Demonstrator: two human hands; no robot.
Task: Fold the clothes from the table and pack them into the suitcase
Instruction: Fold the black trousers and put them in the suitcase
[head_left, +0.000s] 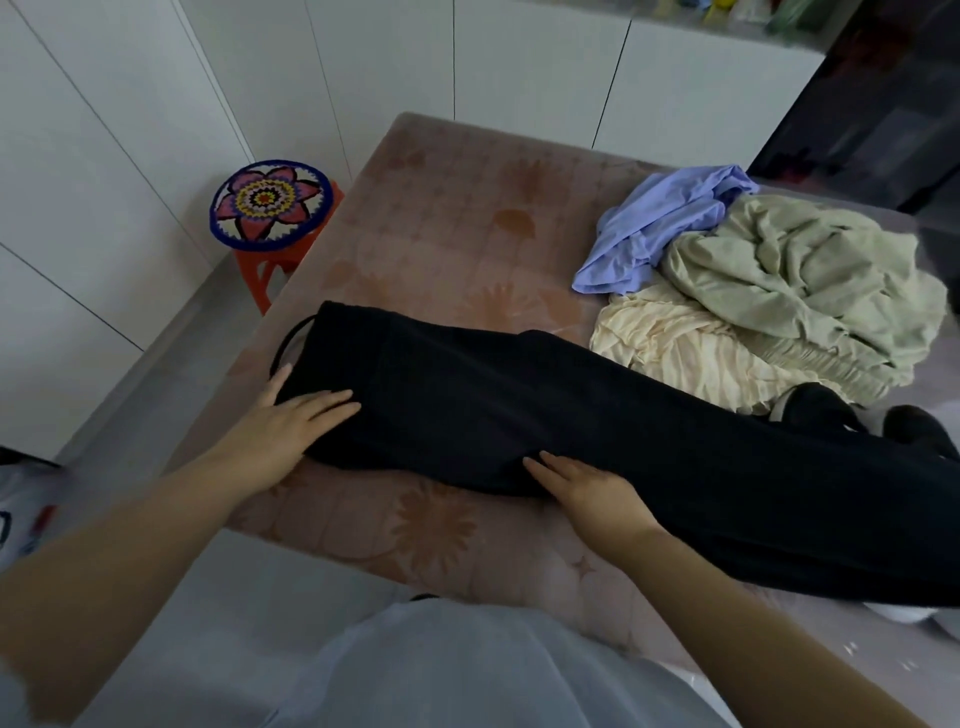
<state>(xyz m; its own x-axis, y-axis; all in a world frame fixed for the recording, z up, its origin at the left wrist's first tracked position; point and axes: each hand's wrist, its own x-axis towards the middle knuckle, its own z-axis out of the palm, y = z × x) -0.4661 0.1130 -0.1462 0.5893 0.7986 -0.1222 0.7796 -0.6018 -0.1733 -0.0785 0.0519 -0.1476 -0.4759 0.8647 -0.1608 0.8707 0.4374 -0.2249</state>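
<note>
Long black trousers (571, 426) lie stretched across the table (441, 218) from the left edge toward the right, with a drawstring loop at the waist end. My left hand (291, 421) lies flat, fingers straight, on the waist end. My right hand (587, 488) presses flat on the near edge of the trousers at mid-length. A heap of unfolded clothes sits at the back right: a lilac garment (654, 228), a pale green one (810, 280) and a cream one (675, 348). No suitcase shows in view.
A red stool with a flower-patterned crocheted cover (270, 205) stands off the table's far left corner. White cabinet doors (104, 156) run along the left and back. Dark items (821, 410) lie behind the trousers at the right. The table has a pinkish floral cover.
</note>
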